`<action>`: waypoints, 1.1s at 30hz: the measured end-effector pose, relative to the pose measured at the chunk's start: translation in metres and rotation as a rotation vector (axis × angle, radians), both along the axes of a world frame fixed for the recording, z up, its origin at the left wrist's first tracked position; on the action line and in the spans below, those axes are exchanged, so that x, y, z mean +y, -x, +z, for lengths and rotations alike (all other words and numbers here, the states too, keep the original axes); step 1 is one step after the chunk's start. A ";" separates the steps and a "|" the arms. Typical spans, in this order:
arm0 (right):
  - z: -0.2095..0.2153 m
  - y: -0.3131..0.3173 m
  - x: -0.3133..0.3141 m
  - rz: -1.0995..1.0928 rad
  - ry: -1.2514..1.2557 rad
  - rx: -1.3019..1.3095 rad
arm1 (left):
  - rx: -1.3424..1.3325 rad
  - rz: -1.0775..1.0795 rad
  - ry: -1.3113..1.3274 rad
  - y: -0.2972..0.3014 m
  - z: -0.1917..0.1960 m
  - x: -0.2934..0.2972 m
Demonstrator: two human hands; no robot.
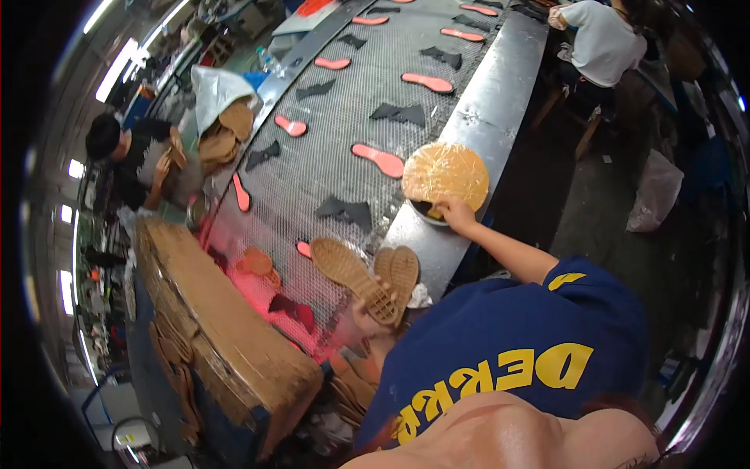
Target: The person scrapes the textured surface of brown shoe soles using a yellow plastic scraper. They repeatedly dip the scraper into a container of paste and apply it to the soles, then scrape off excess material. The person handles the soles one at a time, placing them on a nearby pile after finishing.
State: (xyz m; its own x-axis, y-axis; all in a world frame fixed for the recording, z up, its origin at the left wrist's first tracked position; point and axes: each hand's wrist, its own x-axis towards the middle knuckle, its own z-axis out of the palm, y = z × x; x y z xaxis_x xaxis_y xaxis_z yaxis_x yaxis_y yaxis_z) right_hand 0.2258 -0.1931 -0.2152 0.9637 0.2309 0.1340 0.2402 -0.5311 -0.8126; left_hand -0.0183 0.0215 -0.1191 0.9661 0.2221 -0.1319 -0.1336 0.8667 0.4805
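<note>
My left hand (365, 319) is closed around tan shoe soles with a grid-patterned tread. One sole (344, 267) leans out to the left, and another pair (398, 275) stands beside it. My right hand (455, 211) is at the open edge of a bowl (426, 209), which is mostly covered by a round, tan lid (447, 173) that looks wrapped in clear film. Its fingers are pinched on a small yellowish thing (435, 213), partly hidden, whose kind I cannot tell. The bowl rests on the metal border of a mesh conveyor.
Pink insole-shaped pieces (378, 160) and black cut pieces (344, 213) lie in rows on the mesh conveyor (312, 187). A worn cardboard-covered box (226, 328) stands at left. More soles (351, 383) are piled below my left hand. Co-workers sit left (141, 156) and far right (601, 47).
</note>
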 end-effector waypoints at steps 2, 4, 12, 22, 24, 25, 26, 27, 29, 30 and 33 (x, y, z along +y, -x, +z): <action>-0.027 -0.018 -0.010 -0.049 -0.139 -0.058 | 0.088 -0.066 0.090 -0.005 0.002 -0.002; -0.001 -0.019 -0.011 -0.066 -0.428 0.569 | 0.073 -0.080 0.144 -0.011 0.015 -0.005; -0.003 -0.014 -0.011 -0.121 -0.959 0.856 | 0.102 0.052 -0.114 -0.012 0.020 -0.026; -0.029 -0.012 -0.007 -0.073 -0.313 0.251 | 0.061 -0.072 -0.106 -0.013 0.006 -0.012; -0.025 -0.014 -0.005 -0.023 -0.212 0.140 | 0.070 -0.037 -0.098 -0.018 0.004 -0.014; -0.014 -0.005 -0.002 0.026 -0.189 0.124 | 0.090 -0.004 -0.099 -0.012 0.006 -0.013; -0.002 0.002 0.001 0.076 -0.166 0.108 | 0.100 0.004 -0.089 -0.012 0.007 -0.013; 0.001 0.003 0.001 0.087 -0.168 0.058 | 0.110 -0.004 -0.073 -0.013 0.010 -0.014; 0.006 0.004 0.001 0.114 -0.170 -0.041 | 0.130 -0.016 -0.041 -0.014 0.017 -0.017; 0.005 0.003 -0.001 0.096 -0.192 0.044 | 0.146 0.004 -0.089 -0.015 0.016 -0.019; 0.001 -0.005 -0.006 0.039 -0.375 0.368 | 0.136 -0.026 -0.056 -0.017 0.017 -0.020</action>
State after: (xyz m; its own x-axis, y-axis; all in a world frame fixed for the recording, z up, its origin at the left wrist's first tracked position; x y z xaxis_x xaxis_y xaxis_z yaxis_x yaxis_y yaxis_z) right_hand 0.2311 -0.1996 -0.2147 0.9544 0.2681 -0.1311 -0.0828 -0.1840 -0.9794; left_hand -0.0017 0.0015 -0.1019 0.9458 0.2075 -0.2499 -0.0416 0.8403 0.5405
